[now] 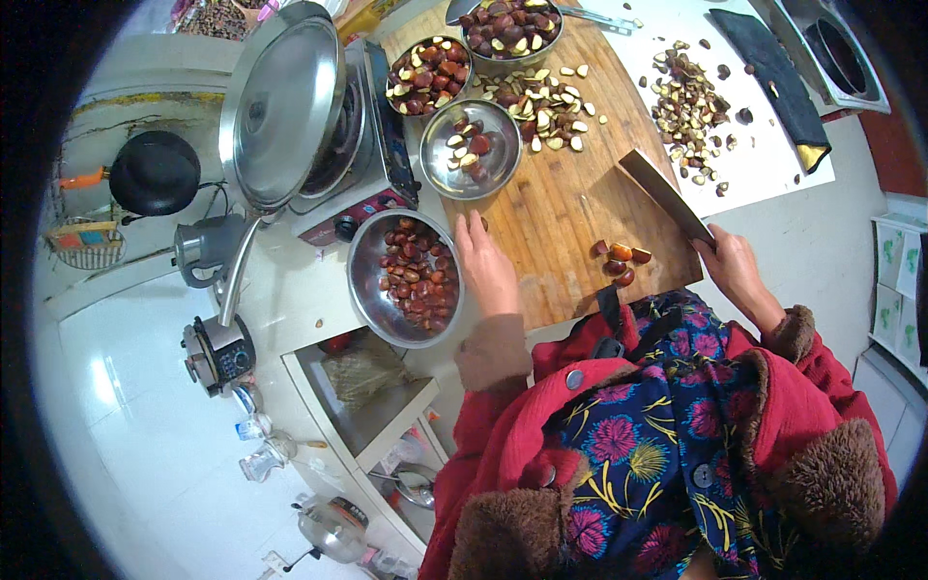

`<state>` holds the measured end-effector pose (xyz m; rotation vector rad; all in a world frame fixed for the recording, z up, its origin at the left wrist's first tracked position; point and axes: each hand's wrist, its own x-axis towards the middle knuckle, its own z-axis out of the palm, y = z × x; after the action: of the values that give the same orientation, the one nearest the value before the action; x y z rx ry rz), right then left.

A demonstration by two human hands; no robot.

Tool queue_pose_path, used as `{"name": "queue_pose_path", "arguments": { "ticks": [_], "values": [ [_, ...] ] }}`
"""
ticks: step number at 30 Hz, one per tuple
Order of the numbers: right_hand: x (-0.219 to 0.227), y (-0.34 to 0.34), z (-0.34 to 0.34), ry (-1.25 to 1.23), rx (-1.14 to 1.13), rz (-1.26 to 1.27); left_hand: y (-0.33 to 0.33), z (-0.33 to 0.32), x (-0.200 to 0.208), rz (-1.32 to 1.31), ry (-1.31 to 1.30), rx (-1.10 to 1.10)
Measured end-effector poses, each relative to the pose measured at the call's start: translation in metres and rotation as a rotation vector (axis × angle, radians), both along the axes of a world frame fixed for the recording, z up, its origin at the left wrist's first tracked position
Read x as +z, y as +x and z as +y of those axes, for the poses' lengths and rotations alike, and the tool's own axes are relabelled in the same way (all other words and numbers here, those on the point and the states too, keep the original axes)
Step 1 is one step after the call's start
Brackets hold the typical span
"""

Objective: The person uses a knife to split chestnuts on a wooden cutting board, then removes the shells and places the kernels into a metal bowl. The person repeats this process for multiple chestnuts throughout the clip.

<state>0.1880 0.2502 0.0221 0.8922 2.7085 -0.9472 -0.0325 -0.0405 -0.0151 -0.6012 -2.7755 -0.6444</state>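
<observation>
My right hand (737, 275) is closed round the handle of a broad kitchen knife (669, 196), its blade slanting over the right edge of the wooden cutting board (570, 213). Several chestnuts (620, 259) lie at the board's near right. My left hand (486, 266) is at the board's left edge, fingers stretched forward beside the rim of a large steel bowl (362, 300). Brown chestnuts (418, 275) fill part of that bowl. Beside the left fingertips shows a small brown bit; whether they touch it is unclear. A smaller steel bowl (493, 184) ahead holds a few cut pieces.
Two fuller bowls of cut chestnuts (428, 75) (512, 29) stand at the back, near a pile of pale pieces (546, 111). More pieces (688, 116) cover a white sheet at right. At left are a lidded pan (280, 106) on a stove and an open drawer (387, 425).
</observation>
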Motion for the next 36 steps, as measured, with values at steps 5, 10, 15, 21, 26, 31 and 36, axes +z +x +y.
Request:
{"name": "queue_pose_path", "arguments": {
  "ticks": [5,10,15,21,26,31,36],
  "values": [
    [0.001,-0.006,-0.01,0.087,-0.003,0.008,-0.012,-0.001,-0.013,-0.116,-0.023,-0.039],
    [-0.007,0.0,-0.006,0.122,0.0,-0.009,0.005,0.028,0.005,-0.218,0.265,-0.097],
    [-0.012,0.001,-0.008,0.081,-0.048,0.032,0.041,0.093,0.0,-0.413,0.532,-0.349],
    [-0.008,-0.002,-0.005,0.003,-0.041,0.058,0.049,0.115,-0.025,-0.257,0.462,-0.372],
    [-0.007,-0.006,0.001,-0.065,-0.055,0.001,0.048,0.114,-0.026,-0.251,0.44,-0.359],
    [-0.017,0.002,0.013,-0.141,-0.065,0.027,0.057,0.12,-0.027,-0.243,0.483,-0.319],
    [0.001,-0.01,0.014,-0.105,0.008,-0.047,0.058,0.113,-0.025,-0.31,0.424,-0.348]
  ]
}}
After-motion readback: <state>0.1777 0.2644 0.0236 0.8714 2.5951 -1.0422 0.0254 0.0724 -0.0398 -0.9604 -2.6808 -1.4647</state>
